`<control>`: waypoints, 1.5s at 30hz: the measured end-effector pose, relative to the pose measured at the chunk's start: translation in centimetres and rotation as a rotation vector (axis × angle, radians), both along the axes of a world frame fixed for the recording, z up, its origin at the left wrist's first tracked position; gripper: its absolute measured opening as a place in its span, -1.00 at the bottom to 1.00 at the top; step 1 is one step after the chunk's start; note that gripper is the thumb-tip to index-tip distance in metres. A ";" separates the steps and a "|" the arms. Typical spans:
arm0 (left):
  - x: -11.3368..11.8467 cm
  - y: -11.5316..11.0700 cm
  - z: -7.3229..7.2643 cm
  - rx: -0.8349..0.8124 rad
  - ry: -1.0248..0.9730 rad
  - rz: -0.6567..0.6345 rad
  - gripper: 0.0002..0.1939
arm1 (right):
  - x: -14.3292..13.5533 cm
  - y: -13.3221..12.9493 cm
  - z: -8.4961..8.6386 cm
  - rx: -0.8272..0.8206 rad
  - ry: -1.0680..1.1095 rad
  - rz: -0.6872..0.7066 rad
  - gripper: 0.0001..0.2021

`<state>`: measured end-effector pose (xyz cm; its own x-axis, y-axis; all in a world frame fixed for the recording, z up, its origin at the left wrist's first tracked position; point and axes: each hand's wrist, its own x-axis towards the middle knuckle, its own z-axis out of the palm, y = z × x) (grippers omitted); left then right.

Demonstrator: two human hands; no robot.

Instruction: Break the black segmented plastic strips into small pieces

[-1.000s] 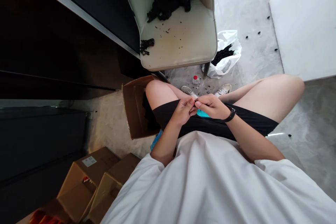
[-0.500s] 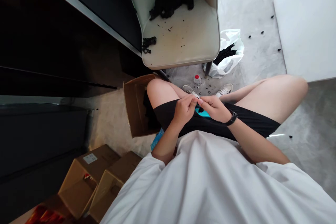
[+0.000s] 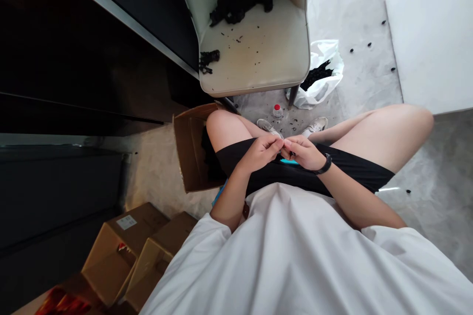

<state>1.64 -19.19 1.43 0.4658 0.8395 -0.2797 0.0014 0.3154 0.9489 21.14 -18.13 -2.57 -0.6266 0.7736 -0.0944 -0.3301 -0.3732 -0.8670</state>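
Fingertips of the left hand (image 3: 262, 151) and right hand (image 3: 303, 151) pinch together over the lap on a tiny black piece (image 3: 290, 153), barely visible. It looks light and easily dropped; best gripped by its ends.

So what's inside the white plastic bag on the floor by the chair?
The white plastic bag lies open beside the cream chair, and a heap of small black pieces shows in its mouth. Whatever sits deeper is covered by the crumpled plastic.
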 end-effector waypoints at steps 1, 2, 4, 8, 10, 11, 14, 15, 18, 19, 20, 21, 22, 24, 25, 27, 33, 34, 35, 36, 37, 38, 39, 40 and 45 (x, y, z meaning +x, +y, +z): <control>0.1 0.0 0.1 -0.039 -0.026 0.005 -0.36 | -0.1 -0.1 -0.1 -0.002 0.027 0.007 -0.32; 0.2 -0.1 0.1 -0.076 -0.057 0.009 -0.34 | -0.1 -0.2 -0.1 -0.003 0.055 0.013 -0.32; 0.4 -0.4 0.1 -0.156 -0.131 0.017 -0.32 | -0.3 -0.5 0.1 -0.017 0.118 0.028 -0.33; 0.6 -1.0 0.1 -0.370 -0.265 0.070 -0.21 | -0.8 -1.1 1.1 -0.080 0.216 0.100 -0.32; 0.6 -1.3 0.0 -0.459 -0.315 0.097 -0.18 | -1.0 -1.2 1.6 -0.102 0.248 0.126 -0.31; 0.6 -1.4 -0.2 -0.486 -0.334 0.107 -0.18 | -1.1 -1.3 1.8 -0.105 0.262 0.132 -0.31; 0.5 -1.7 -0.8 -0.458 -0.329 0.146 -0.18 | -1.0 -1.1 2.1 -0.043 0.221 0.125 -0.31; 0.5 -1.8 -1.1 -0.404 -0.297 0.163 -0.18 | -0.9 -1.0 2.1 0.006 0.169 0.118 -0.32; 0.0 -1.7 -1.7 -0.116 -0.052 0.213 -0.22 | -0.6 -0.7 1.9 0.155 -0.035 0.106 -0.32; -0.2 -1.7 -1.8 0.013 0.067 0.227 -0.26 | -0.5 -0.6 1.8 0.185 -0.090 0.100 -0.31; -0.4 -1.6 -1.8 0.142 0.182 0.236 -0.30 | -0.4 -0.5 1.7 0.204 -0.132 0.088 -0.31; -0.7 -1.6 -1.7 0.260 0.279 0.238 -0.34 | -0.3 -0.5 1.7 0.214 -0.167 0.068 -0.31; -0.8 -1.5 -1.6 0.359 0.347 0.231 -0.37 | -0.3 -0.5 1.6 0.219 -0.192 0.043 -0.31; -1.1 -1.5 -1.5 0.477 0.409 0.182 -0.40 | -0.3 -0.3 1.7 0.218 -0.220 0.010 -0.31; -1.2 -1.4 -1.4 0.502 0.417 0.152 -0.38 | -0.2 -0.3 1.7 0.213 -0.225 0.005 -0.31; -1.3 -1.3 -1.3 0.507 0.409 0.099 -0.33 | -0.2 -0.2 1.6 0.185 -0.213 0.020 -0.31; -1.4 -0.7 -1.4 0.137 0.121 -0.020 -0.26 | -0.4 -0.7 0.6 -0.132 0.104 0.145 -0.37; -1.4 -0.8 -1.5 0.013 0.014 -0.047 -0.26 | -0.5 -0.9 0.5 -0.197 0.201 0.184 -0.36; -1.3 -0.9 -1.6 -0.116 -0.101 -0.067 -0.25 | -0.6 -1.1 0.4 -0.255 0.299 0.236 -0.35; -1.2 -1.1 -1.7 -0.237 -0.210 -0.078 -0.24 | -0.8 -1.4 0.4 -0.303 0.392 0.295 -0.35; -1.2 -1.3 -1.8 -0.340 -0.304 -0.084 -0.23 | -0.9 -1.6 0.4 -0.337 0.480 0.354 -0.35; -1.1 -1.6 -2.0 -0.421 -0.378 -0.091 -0.23 | -1.0 -1.9 0.5 -0.359 0.563 0.406 -0.37; -1.1 -1.9 -2.2 -0.478 -0.435 -0.109 -0.22 | -1.2 -2.2 0.6 -0.373 0.640 0.451 -0.39; -1.2 -2.1 -2.4 -0.518 -0.474 -0.136 -0.21 | -1.3 -2.5 0.8 -0.381 0.704 0.495 -0.41; -1.1 -3.9 -4.4 -0.702 -0.484 -0.203 -0.08 | -1.8 -3.2 2.1 -0.399 0.829 0.625 -0.46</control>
